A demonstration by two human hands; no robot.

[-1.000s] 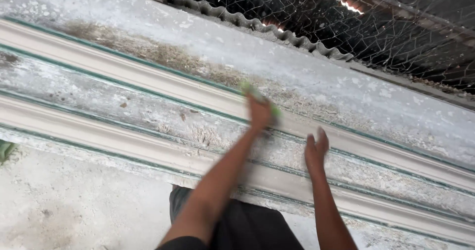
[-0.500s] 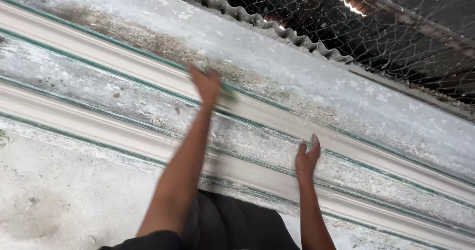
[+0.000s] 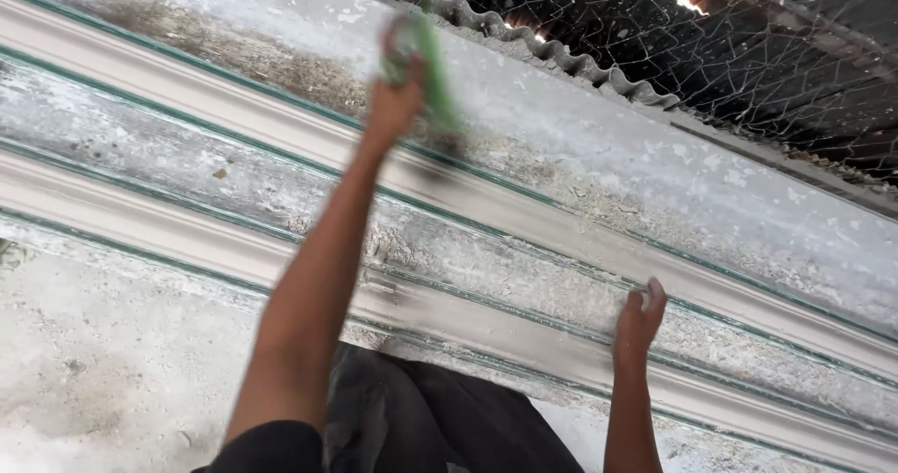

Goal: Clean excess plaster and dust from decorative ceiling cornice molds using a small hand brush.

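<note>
**Scrubbing the ribbed surface, dirt left along the far band**

We reach our left hand [image 3: 395,99] far up the pale ribbed surface [image 3: 655,211], fingers closed around a green scrubbing pad [image 3: 432,75]. The pad is blurred, so we cannot make out its exact shape, but it sits pressed against the flat far band of the surface, just above one of the raised white ridges [image 3: 524,216]. Our right hand [image 3: 640,321] rests lower and to the right, fingers loosely curled and holding nothing, the tips touching the near ridge [image 3: 449,319] as if for support.

Judging from how the surface looks, the work seems partly done. The near ridges and the grooves between them show pale and fairly even, though flecks of grit still lie in the grooves, thickest to the right of our right hand. The far band carries a brown, dirty streak [image 3: 253,52] running to the left of the pad and a greyer smear just right of it; these look like what is left to clean. The rough floor [image 3: 103,379] at near left is chalky and mottled.

Beyond the far edge runs a corrugated sheet [image 3: 524,38], and past it a wire mesh [image 3: 748,52] over a dark space.
</note>
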